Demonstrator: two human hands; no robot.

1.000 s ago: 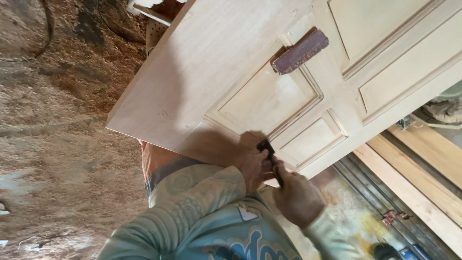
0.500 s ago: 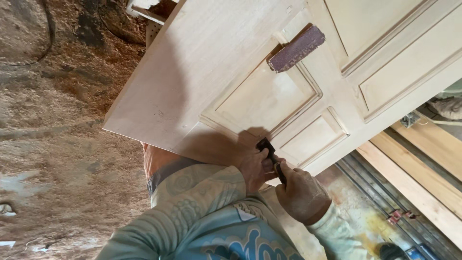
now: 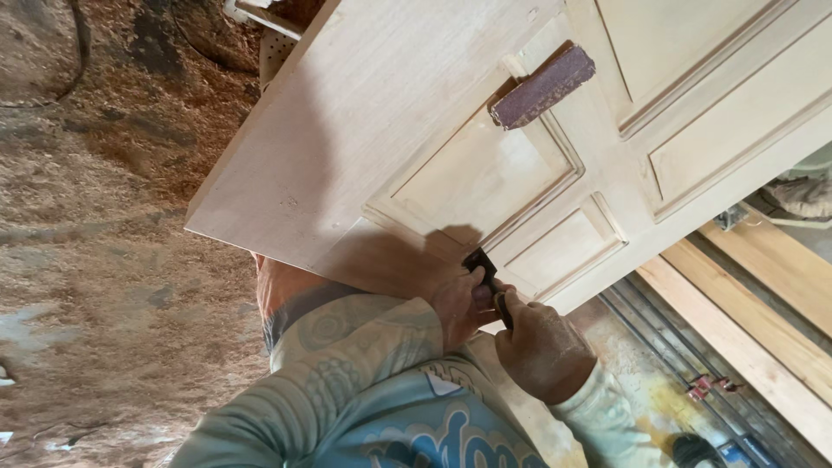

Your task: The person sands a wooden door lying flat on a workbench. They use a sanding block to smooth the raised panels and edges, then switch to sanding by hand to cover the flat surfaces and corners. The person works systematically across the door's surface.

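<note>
**Edge work on a panelled door**

Here, a small dark tool sits against the near long edge of the pale wooden door, close to a recessed panel. The left hand is closed around the tool's lower part, pinching it to the wood; the right hand is clenched on its handle just behind. A sanding block rests further up the door's face. Timber boards lie beyond the edge, sawdust-covered floor opposite. Recommended practice: keep both wrists aligned, hold the blade square to the edge, and apply light, steady pressure.
</note>
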